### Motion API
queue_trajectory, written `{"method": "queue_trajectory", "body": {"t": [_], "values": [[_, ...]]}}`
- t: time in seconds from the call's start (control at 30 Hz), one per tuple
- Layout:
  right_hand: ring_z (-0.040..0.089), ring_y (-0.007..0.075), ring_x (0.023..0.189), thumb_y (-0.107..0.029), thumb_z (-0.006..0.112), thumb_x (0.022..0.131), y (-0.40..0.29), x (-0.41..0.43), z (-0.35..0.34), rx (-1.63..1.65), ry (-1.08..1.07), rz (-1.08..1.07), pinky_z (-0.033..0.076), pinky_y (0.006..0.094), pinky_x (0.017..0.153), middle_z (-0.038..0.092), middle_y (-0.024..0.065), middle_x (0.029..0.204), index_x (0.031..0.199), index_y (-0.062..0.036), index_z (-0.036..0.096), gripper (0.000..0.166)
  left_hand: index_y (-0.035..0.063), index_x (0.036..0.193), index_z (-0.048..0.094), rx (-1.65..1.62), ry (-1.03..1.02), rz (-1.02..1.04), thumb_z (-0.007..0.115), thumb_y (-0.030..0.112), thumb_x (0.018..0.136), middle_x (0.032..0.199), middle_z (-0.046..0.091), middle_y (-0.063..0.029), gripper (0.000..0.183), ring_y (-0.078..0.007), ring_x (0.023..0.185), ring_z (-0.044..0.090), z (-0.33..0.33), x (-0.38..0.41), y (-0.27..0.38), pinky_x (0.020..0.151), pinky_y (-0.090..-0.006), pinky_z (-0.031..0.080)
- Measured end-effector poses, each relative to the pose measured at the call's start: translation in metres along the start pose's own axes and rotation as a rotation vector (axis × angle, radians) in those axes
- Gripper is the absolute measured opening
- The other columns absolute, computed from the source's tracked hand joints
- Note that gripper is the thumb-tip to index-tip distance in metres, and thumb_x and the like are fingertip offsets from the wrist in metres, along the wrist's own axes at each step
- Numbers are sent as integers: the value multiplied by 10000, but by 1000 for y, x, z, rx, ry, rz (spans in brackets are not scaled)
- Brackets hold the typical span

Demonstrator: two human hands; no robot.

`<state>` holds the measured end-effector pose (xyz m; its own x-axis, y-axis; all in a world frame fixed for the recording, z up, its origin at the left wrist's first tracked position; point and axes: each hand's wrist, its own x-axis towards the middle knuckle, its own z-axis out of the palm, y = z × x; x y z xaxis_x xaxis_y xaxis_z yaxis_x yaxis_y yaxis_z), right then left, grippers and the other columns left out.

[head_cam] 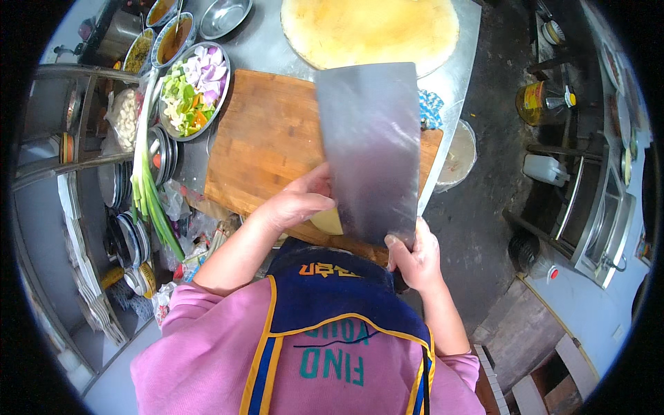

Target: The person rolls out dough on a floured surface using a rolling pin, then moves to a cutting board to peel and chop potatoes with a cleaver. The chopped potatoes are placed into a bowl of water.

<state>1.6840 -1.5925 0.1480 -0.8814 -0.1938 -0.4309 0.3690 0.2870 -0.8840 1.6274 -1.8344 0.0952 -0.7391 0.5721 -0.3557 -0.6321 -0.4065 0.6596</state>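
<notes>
My right hand (417, 259) grips the lower right corner of a broad grey metal blade (371, 155), apparently a large cleaver; its handle is hidden in the hand. The blade is raised over a wooden cutting board (270, 135) and covers much of it. My left hand (295, 199) is at the blade's left edge, some fingertips hidden behind it. Just below that thumb is a pale yellow piece of food (328, 222), perhaps potato, partly covered by the blade. Whether the left fingers hold anything is not visible.
Beyond the board lies a large round of pale dough (368, 31). At left are a plate of cut vegetables (224, 98), bowls of sauce (176, 39), a metal bowl (223, 18) and green onions (142, 161). A blue-and-white cloth (429, 109) sits near the table's right edge (451, 135).
</notes>
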Motion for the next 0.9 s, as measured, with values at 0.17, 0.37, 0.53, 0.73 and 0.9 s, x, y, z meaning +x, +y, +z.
{"method": "queue_trajectory", "body": {"t": [0.17,0.37,0.53,0.73,0.9], "values": [[499,73,440,-82,561,856,36,-15,-20,159,261,103,417,229,415,570,32,656,989,4,503,169,54,1207,499,1051,232,-4,641,26,740,1208,539,-96,489,-252,1147,497,-17,24,6,968,-369,393],[477,78,420,-32,532,859,103,-66,-39,191,312,274,415,241,397,528,24,649,950,0,485,108,49,1186,517,1711,-190,296,766,173,606,1211,518,-156,643,-344,1138,468,27,47,-33,955,-420,380],[491,92,427,-23,530,855,135,-104,-21,342,433,337,413,239,398,546,44,687,1005,12,481,162,61,1236,484,1779,-123,267,774,142,582,1264,458,-177,720,-362,1180,423,25,79,-69,972,-428,365],[477,84,417,-43,547,851,150,-111,-16,445,397,307,408,236,394,540,28,672,979,-1,491,146,119,1272,462,2025,-321,345,767,95,572,1270,459,-112,764,-302,1205,409,25,110,-59,1001,-453,335],[482,88,417,-40,547,845,151,-109,-17,400,323,320,402,244,401,530,17,635,945,-15,501,112,67,1190,484,1979,-362,139,801,160,530,1147,500,-138,738,-329,1127,456,26,133,-40,969,-435,375]]}}
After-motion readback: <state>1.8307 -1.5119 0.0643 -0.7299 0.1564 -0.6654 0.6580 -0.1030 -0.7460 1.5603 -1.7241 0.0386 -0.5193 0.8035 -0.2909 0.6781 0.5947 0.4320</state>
